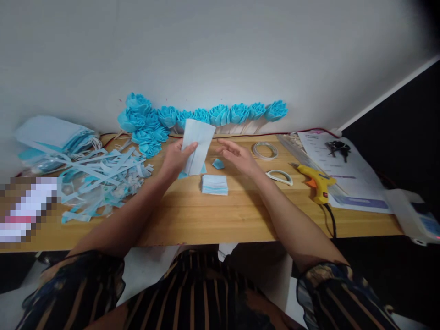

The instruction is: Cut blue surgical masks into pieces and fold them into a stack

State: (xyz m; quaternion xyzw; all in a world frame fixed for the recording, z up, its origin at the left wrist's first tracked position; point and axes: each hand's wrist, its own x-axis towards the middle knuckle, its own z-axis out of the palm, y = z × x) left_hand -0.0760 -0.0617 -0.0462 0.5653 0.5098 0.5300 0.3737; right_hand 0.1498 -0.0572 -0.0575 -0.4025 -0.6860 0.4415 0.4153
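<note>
Pale blue sheet (202, 142) up in the left hand (174, 160), and that's where the action is! From the head view, the left thumb lies flat across its face, fingers behind; whether it's one layer or several, I can't tell. Over on the other side, the right hand (239, 156) is loosely spread, fingers partly curled, nothing visible in its grip. This looks like a handling moment, sheet raised behind the small stack (215, 184). For the right hand to take the free edge, I'd say it must come inward and pinch lightly; such thin stuff could crease or slip.

Between the hands, a blue scrap (217, 163) lies on the wooden desk (206, 224). Right of that, a tape ring (266, 157), a white loop (290, 183), then the yellow glue gun (323, 188), its dark cord dropping over the front edge. Keys (340, 149) rest on printed paper (364, 178).

Left side, what a tangle: cut strips (92, 176) beside piled masks (51, 137). Blue flowers (239, 112) line the back, against a plain grey wall (206, 55), with a dark panel (405, 119) off to the right.
</note>
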